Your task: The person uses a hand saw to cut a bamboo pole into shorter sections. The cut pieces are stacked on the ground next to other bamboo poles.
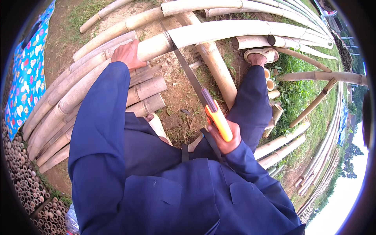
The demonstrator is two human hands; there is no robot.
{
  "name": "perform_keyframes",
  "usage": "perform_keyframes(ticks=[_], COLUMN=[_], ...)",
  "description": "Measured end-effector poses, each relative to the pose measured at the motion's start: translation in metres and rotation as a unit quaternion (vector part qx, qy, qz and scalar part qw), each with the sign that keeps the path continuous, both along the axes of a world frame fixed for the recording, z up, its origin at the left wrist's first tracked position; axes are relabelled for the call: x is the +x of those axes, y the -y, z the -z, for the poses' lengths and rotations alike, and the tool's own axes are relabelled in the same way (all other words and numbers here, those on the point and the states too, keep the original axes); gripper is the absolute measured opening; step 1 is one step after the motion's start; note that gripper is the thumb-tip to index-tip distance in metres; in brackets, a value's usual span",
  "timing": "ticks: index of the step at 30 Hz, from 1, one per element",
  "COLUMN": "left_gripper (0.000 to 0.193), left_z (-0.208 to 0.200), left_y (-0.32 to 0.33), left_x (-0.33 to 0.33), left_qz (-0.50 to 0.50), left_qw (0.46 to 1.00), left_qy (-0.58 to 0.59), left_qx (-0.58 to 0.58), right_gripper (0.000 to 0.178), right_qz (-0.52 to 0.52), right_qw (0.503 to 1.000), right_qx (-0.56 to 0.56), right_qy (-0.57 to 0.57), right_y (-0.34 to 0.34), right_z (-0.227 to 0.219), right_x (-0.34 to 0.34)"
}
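On bamboo pole [235, 29], saw [196, 84] in R hand [225, 137], L hand [127, 55] steadying

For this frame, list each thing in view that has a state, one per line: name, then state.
Left hand: pressed flat on the bamboo pole, holding it down.
Right hand: closed around the saw's orange handle.
Hand saw: blade laid across the bamboo pole, tilted.
Bamboo pole: lying across other poles, uncut as far as can be seen.
Cut bamboo pieces: lying loose on the ground.
Sandalled foot: resting on a pole.
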State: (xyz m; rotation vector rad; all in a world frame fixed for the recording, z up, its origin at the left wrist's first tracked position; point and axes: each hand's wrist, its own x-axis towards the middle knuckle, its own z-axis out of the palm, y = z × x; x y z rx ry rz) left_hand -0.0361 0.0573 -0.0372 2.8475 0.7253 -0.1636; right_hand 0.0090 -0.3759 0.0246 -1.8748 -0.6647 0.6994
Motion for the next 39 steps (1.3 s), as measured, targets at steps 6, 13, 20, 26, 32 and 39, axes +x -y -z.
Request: perform_keyframes(ticks=[6,13,20,26,32,39], left_gripper=[0.078,0.079,0.08,0.083,0.074,0.076], left_z=[-0.005,-0.002,-0.003,0.001,0.002,0.001], left_y=[-0.003,-0.007,-0.007,0.002,-0.005,0.0], left_x=[0.017,0.011,0.015,0.016,0.005,0.02], left_qz=[-0.004,0.004,-0.003,0.012,-0.02,-0.009], left_qw=[1.0,1.0,1.0,1.0,1.0,1.0], left_qy=[-0.013,0.021,-0.017,0.003,-0.012,0.006], left_qx=[0.008,0.016,0.011,0.016,0.006,-0.005], right_gripper=[0.021,0.021,0.009,0.026,0.039,0.027], right_qz=[0.004,0.008,-0.02,0.014,-0.054,0.013], right_qw=[0.999,1.0,0.999,0.999,0.997,0.997], right_qx=[-0.032,0.007,0.001,0.045,-0.023,0.07], right_qy=[0.017,0.016,0.05,0.019,0.047,0.029], right_y=[-0.053,-0.07,-0.023,-0.096,0.027,-0.142], right_z=[0.014,0.027,0.01,0.044,-0.028,0.044], right_x=[0.025,0.028,0.007,0.037,-0.011,0.061])
